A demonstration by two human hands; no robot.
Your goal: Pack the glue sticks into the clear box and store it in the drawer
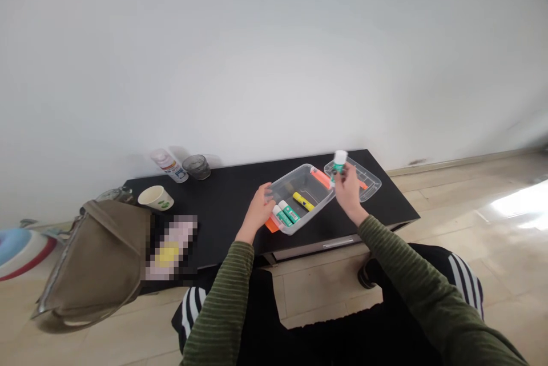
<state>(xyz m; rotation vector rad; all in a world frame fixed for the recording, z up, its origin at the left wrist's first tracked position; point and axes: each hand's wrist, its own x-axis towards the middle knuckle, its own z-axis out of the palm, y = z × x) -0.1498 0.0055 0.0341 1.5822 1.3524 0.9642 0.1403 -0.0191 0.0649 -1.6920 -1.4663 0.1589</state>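
A clear plastic box [299,230] with orange latches lies open on the black table. Inside it are two green-and-white glue sticks [287,212], side by side, and a yellow stick-shaped item [303,201]. My left hand [258,210] grips the box's left rim, its fingers curled over the edge. Above the right end of the box, my right hand [349,188] holds another green glue stick [339,163] with its white cap upward. The clear lid [371,179] with an orange latch rests on the table behind that hand, partly hidden by it.
Left on the black table [226,200] stand a paper cup [156,198], a dark glass [197,167] and a spray can [169,166]. A brown bag [98,257] sits at the left end beside a pixelated item [171,249]. The white wall rises behind.
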